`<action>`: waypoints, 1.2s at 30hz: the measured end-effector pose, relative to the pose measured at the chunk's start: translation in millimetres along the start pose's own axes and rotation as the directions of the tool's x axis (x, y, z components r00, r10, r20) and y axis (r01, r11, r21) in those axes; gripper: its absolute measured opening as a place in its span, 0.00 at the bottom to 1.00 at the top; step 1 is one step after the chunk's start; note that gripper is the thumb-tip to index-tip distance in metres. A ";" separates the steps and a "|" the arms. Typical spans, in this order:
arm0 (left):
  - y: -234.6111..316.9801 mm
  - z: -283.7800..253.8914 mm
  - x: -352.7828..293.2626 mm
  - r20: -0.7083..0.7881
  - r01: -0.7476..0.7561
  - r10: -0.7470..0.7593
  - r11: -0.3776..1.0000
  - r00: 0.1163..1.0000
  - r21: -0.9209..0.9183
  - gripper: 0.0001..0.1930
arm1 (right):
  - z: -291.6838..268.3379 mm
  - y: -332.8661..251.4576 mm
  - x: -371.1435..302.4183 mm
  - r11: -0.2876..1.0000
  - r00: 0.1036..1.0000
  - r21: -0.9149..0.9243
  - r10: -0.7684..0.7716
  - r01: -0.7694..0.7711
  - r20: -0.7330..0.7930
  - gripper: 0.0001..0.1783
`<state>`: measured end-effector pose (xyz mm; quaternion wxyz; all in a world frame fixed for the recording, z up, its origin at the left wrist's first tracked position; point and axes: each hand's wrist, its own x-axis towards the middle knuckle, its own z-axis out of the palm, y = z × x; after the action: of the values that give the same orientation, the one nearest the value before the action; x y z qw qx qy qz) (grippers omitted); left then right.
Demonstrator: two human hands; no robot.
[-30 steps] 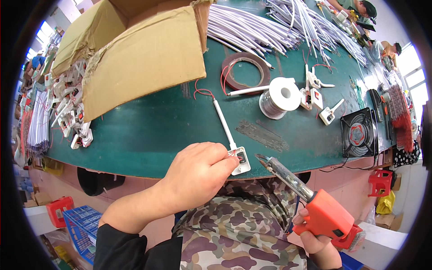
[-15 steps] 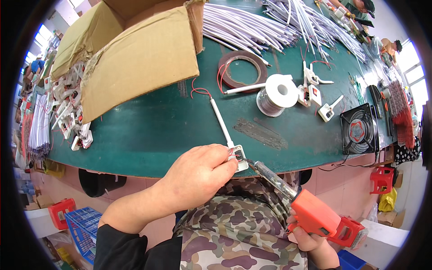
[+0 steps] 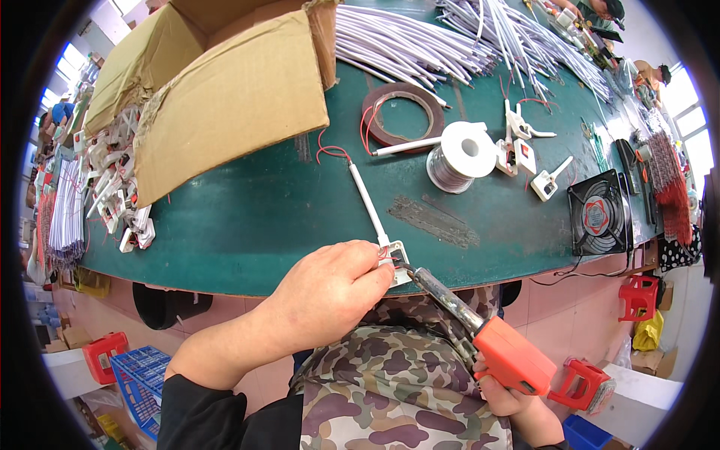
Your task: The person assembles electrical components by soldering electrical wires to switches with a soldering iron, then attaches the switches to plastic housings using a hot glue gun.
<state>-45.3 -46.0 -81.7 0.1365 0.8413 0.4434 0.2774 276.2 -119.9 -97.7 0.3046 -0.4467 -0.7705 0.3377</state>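
Observation:
A small white plastic switch housing (image 3: 403, 277) lies at the near table edge, its dark inner part and thin red wires (image 3: 385, 253) exposed. From its far end runs a white tube (image 3: 365, 196) with red wire curling out of the tip. My left hand (image 3: 330, 289) is closed at the housing's left side, thumb and forefinger pinching where a red wire comes out; the fingertips are partly hidden. In my right hand (image 3: 504, 396) is a soldering iron (image 3: 514, 354) with a red-orange handle and a metal barrel. Its dark tip reaches the inside of the housing.
Beyond stand a solder wire spool (image 3: 469, 154) and a brown tape roll (image 3: 375, 124). A cardboard box (image 3: 232, 112) fills the far left. White tubes (image 3: 412, 45) lie at the back; more switch housings (image 3: 516, 154) and a black fan (image 3: 598, 216) sit right.
The soldering iron and my right hand have shifted slightly left, with the tip moving further in over the housing. My left hand keeps its pinch almost in place.

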 end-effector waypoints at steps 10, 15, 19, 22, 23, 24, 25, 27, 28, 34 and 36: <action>1.0 -0.1 0.0 0.023 0.004 -0.004 1.000 1.000 0.018 0.08 | -8.0 -1.2 -1.9 0.999 0.995 0.014 0.047 -0.048 0.092 0.14; 1.0 1.2 -0.1 -0.005 -0.006 0.006 1.000 1.000 0.009 0.07 | -10.5 -0.4 1.9 0.998 0.984 0.028 -0.067 0.064 0.166 0.12; 1.7 0.3 0.3 0.038 0.013 -0.014 1.000 0.999 0.016 0.09 | -12.2 -1.6 1.3 0.999 0.980 0.037 -0.035 0.029 0.195 0.14; 1.4 2.3 -0.4 0.023 0.012 -0.012 1.000 1.000 0.017 0.08 | -11.2 -0.1 -3.0 1.000 0.983 0.006 -0.016 0.015 0.182 0.16; 1.4 2.3 -0.5 0.023 0.012 -0.012 1.000 1.000 0.017 0.08 | -10.6 0.1 -3.1 0.999 0.986 0.000 -0.032 0.033 0.166 0.16; 1.5 2.3 -0.5 0.022 0.010 -0.011 1.000 1.000 0.019 0.08 | -10.3 0.2 -3.3 0.999 0.988 -0.007 -0.048 0.049 0.150 0.17; 1.4 2.3 -0.5 0.020 0.008 -0.008 1.000 1.000 0.021 0.08 | -10.0 0.5 -3.6 0.999 0.988 -0.007 -0.048 0.050 0.150 0.17; 1.3 2.9 -0.2 0.013 0.006 -0.006 1.000 1.000 0.024 0.08 | -9.6 1.0 -4.2 0.998 0.989 0.004 -0.056 0.056 0.138 0.16; 1.3 3.2 0.0 0.006 0.004 -0.004 1.000 1.000 0.027 0.08 | -10.2 0.8 -3.0 0.998 0.989 0.004 -0.056 0.056 0.138 0.16; 1.6 2.4 -0.2 0.017 0.010 -0.011 1.000 1.000 0.024 0.08 | -12.1 0.6 -5.2 0.996 0.979 -0.068 -0.041 0.056 0.201 0.16; 1.3 2.8 -0.7 0.013 0.007 -0.007 1.000 1.000 0.024 0.08 | -16.2 0.2 -6.7 0.999 0.966 -0.022 0.038 -0.034 0.255 0.17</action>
<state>-43.2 -47.3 -83.6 0.1305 0.8431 0.4487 0.2662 291.5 -121.8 -89.5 0.1930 -0.4161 -0.7979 0.3911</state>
